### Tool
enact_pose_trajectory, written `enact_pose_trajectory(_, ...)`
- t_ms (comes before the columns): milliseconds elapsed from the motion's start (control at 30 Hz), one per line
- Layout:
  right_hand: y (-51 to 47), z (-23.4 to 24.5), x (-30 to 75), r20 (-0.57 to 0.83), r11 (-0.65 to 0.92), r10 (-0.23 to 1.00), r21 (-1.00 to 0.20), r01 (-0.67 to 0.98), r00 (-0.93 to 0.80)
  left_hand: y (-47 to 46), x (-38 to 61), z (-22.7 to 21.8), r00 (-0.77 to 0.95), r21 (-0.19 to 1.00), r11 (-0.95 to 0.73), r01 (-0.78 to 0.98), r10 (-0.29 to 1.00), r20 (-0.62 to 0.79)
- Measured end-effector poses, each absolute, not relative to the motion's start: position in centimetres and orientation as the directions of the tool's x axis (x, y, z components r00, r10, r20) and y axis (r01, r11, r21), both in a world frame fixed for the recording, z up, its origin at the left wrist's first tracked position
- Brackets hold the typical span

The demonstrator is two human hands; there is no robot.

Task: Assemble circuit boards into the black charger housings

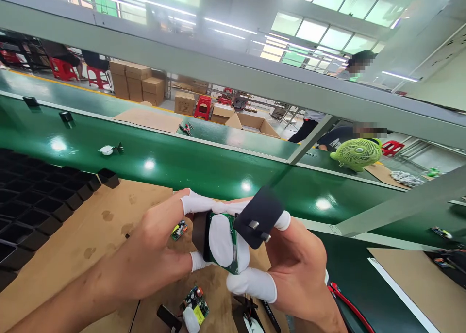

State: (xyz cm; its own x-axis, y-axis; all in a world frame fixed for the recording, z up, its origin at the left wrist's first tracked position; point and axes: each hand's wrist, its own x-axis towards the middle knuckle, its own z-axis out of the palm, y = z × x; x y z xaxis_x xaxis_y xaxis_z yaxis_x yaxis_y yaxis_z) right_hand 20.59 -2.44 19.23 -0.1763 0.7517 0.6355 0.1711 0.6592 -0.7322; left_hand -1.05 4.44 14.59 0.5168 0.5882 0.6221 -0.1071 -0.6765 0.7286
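My left hand (156, 241), with white finger cots, is closed around a black plastic case (199, 233). A green circuit board (235, 265) with a white pad (221, 241) on its face sits partly at the case's opening; how deep it goes is hidden. My right hand (300, 260), also in finger cots, is closed on the board's right side. A black plug plate (260, 216) with two metal prongs stands tilted at the board's right. Below lie another circuit board (196, 301) with a white pad and an open black case (249, 318) with wires inside.
Rows of empty black cases (40, 202) stand at the left on brown cardboard (124, 216). Behind is a green conveyor belt (174, 165) carrying a few parts. Red-handled pliers (349, 304) lie at right. A slanted metal post (404, 202) rises at right; a green fan (358, 153) stands beyond.
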Motion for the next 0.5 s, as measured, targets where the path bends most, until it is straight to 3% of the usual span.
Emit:
enact_pose_trajectory(200, -2.56, 19.38, 20.63, 0.641, 0.654, 0.752, -0.694, 0.300, -0.156, 4.72, -0.93, 14.51, 0.523, 0.721, -0.683, -0.118, 0.575, 0.630)
enact_pose_trajectory(500, -2.82, 19.42, 20.85, 0.624, 0.638, 0.762, -0.681, 0.358, -0.171, 4.71, -0.97, 14.42, 0.523, 0.735, -0.671, -0.101, 0.593, 0.612)
